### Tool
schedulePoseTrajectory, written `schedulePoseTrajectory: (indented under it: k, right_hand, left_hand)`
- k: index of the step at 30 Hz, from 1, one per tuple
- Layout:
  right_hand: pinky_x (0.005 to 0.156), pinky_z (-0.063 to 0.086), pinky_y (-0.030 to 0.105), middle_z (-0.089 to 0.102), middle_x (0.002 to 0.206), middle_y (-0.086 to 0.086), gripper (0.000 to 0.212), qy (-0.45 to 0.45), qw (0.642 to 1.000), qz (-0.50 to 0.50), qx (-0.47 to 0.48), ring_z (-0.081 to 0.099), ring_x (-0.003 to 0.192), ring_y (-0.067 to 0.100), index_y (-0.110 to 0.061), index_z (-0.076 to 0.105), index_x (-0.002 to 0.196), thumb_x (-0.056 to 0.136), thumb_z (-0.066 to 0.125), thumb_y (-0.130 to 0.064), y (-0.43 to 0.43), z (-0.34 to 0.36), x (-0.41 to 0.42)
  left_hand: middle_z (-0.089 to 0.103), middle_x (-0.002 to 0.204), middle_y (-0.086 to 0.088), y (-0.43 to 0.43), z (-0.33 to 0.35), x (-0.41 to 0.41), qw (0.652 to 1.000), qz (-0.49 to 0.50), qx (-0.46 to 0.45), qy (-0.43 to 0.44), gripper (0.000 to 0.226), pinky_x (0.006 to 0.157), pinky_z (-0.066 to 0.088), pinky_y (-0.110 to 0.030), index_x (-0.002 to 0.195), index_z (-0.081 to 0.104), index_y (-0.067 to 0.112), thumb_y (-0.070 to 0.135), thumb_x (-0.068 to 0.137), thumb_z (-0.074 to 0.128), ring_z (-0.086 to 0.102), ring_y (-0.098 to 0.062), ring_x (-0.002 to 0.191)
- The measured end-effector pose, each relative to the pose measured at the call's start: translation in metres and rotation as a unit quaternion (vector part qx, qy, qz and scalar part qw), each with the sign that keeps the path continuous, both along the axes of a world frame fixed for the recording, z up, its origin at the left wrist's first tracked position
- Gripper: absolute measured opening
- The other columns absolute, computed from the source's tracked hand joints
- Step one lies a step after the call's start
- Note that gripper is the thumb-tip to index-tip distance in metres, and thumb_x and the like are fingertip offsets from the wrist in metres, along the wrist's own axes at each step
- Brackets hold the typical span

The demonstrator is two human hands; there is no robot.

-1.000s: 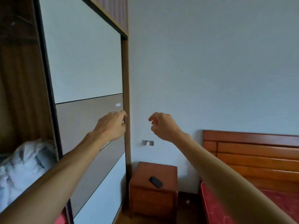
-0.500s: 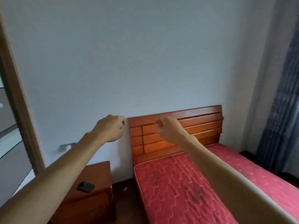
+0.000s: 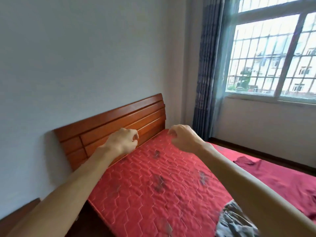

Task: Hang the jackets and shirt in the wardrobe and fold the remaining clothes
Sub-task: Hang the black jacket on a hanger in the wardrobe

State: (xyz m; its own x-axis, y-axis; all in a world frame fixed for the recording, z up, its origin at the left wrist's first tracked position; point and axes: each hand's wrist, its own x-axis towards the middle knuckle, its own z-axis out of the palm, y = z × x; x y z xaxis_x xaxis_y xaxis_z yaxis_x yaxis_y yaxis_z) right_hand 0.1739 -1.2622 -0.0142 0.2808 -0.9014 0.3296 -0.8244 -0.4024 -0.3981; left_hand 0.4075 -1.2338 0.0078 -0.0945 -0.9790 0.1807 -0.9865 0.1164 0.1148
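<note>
While both arms stretch out above the red mattress (image 3: 153,185), the left hand (image 3: 123,141) and right hand (image 3: 184,138) hover side by side near the headboard (image 3: 109,127), fingers loosely curled and holding nothing. The clothes lie to the right: a dark red garment (image 3: 246,160) spread further off, and a grey patterned garment (image 3: 234,221) crumpled at the near edge (partly hidden by the right forearm). The step looks like fetching the next piece. That calls for reaching right and down to grip one garment.
</note>
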Motion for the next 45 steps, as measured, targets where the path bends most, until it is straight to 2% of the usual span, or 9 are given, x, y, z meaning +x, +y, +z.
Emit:
schedulePoseTrajectory:
  k: [4,9,19,31,34,37,41,45]
  right_hand:
    - [0.087,0.052,0.034,0.067,0.108,0.006,0.032,0.021,0.997,-0.067,0.032,0.063,0.102,0.024,-0.012,0.069,0.112,0.081,0.061,-0.012,-0.008,-0.026,-0.043]
    - [0.094,0.047,0.032,0.067,0.119,0.009,0.037,0.022,0.985,-0.147,0.086,0.06,0.113,0.027,-0.01,0.068,0.118,0.082,0.062,-0.011,-0.009,-0.073,-0.109]
    - [0.101,0.046,0.034,0.064,0.126,0.011,0.038,-0.003,0.941,-0.297,0.163,0.058,0.118,0.027,-0.013,0.068,0.121,0.083,0.065,-0.015,0.003,-0.151,-0.254]
    - [0.096,0.046,0.03,0.069,0.121,0.009,0.032,-0.073,0.852,-0.441,0.274,0.062,0.114,0.025,-0.01,0.068,0.117,0.086,0.061,-0.014,0.046,-0.24,-0.416]
    - [0.095,0.043,0.027,0.067,0.123,0.01,0.031,-0.09,0.824,-0.471,0.303,0.06,0.117,0.023,-0.008,0.066,0.118,0.089,0.059,-0.015,0.066,-0.252,-0.434]
    - [0.092,0.047,0.03,0.07,0.113,0.012,0.026,-0.104,0.797,-0.51,0.306,0.062,0.11,0.027,-0.005,0.068,0.108,0.088,0.057,-0.017,0.085,-0.259,-0.446]
    - [0.096,0.046,0.03,0.067,0.122,0.007,0.034,-0.105,0.766,-0.546,0.323,0.059,0.117,0.023,-0.012,0.066,0.117,0.086,0.055,-0.016,0.114,-0.259,-0.45]
    - [0.092,0.049,0.032,0.069,0.116,0.005,0.034,-0.104,0.74,-0.593,0.301,0.062,0.111,0.025,-0.014,0.066,0.117,0.084,0.058,-0.014,0.139,-0.247,-0.457]
  left_hand:
    - [0.07,0.116,0.002,-0.032,-0.023,-0.037,0.997,-0.066,0.033,-0.021,0.026,0.091,0.051,-0.035,0.12,0.065,0.027,0.032,0.097,0.055,0.065,-0.02,0.108]
    - [0.07,0.112,0.001,-0.068,-0.056,-0.097,0.985,-0.151,0.077,-0.025,0.027,0.09,0.053,-0.036,0.121,0.064,0.025,0.031,0.097,0.055,0.066,-0.019,0.103]
    - [0.07,0.116,-0.002,-0.131,-0.122,-0.257,0.945,-0.29,0.143,-0.047,0.026,0.09,0.055,-0.037,0.122,0.065,0.023,0.028,0.098,0.056,0.068,-0.02,0.098]
    - [0.07,0.118,-0.004,-0.17,-0.217,-0.452,0.882,-0.406,0.224,-0.083,0.029,0.086,0.054,-0.036,0.121,0.065,0.025,0.029,0.095,0.052,0.067,-0.024,0.099]
    - [0.068,0.122,-0.007,-0.169,-0.234,-0.485,0.864,-0.437,0.228,-0.099,0.031,0.087,0.052,-0.037,0.122,0.064,0.024,0.029,0.094,0.052,0.065,-0.027,0.105]
    - [0.068,0.12,-0.006,-0.174,-0.248,-0.516,0.845,-0.474,0.226,-0.105,0.03,0.085,0.051,-0.037,0.122,0.064,0.024,0.028,0.094,0.053,0.064,-0.027,0.106]
    - [0.07,0.117,-0.005,-0.176,-0.258,-0.553,0.809,-0.529,0.233,-0.103,0.031,0.085,0.052,-0.037,0.119,0.065,0.025,0.028,0.09,0.057,0.064,-0.028,0.107]
    - [0.069,0.114,-0.006,-0.168,-0.262,-0.589,0.78,-0.574,0.227,-0.1,0.032,0.085,0.05,-0.035,0.122,0.065,0.023,0.028,0.091,0.06,0.063,-0.029,0.107]
